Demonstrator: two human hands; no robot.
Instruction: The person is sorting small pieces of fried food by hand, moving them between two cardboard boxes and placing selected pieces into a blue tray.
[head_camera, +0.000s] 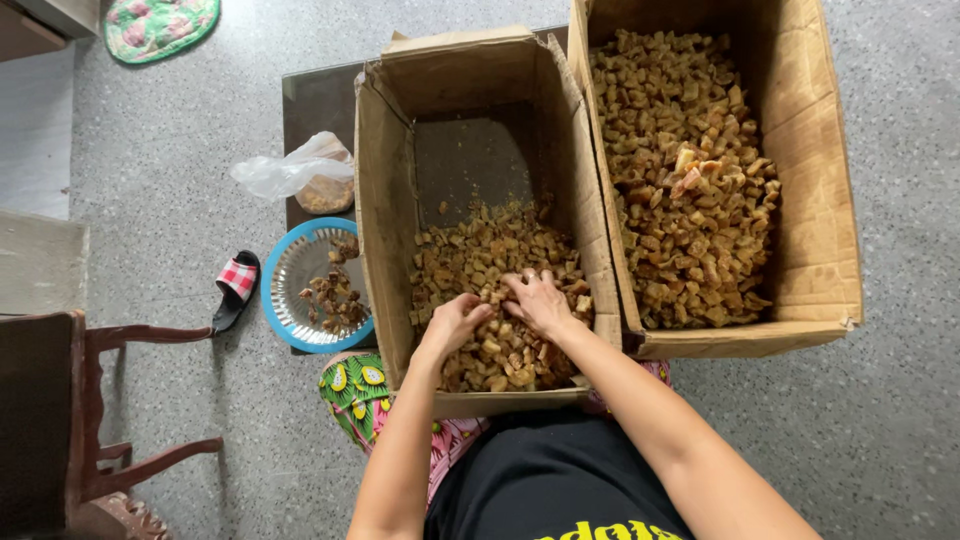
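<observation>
Head view: looking straight down at two bare arms reaching into a cardboard box on a speckled grey floor
Left hand (452, 322): sunk in the near part of the heap, fingers curled down into the pieces; whether it pinches any one piece I cannot tell
Right hand (540, 300): just beside the left, palm down, fingers bent and loosely spread over the pieces, touching them; no single piece can be seen gripped
Brown chunks (490, 275): small, dry, tan and brown bits, heaped in the near half of the box, under and around both hands
Near box (385, 190): open cardboard, flaps up, its far half showing bare bottom
Second box (815, 180): larger, touching the near box on its right side, filled with bigger golden-brown pieces
Blue-rimmed plate (275, 300): foil-lined, left of the near box, a few dark bits lying on it
Plastic bag (290, 170): clear, crumpled, beyond the plate, some brown bits inside
Slipper (236, 288): black with a red checked strap, just left of the plate
Wooden chair (95, 420): dark, at the lower left edge
</observation>
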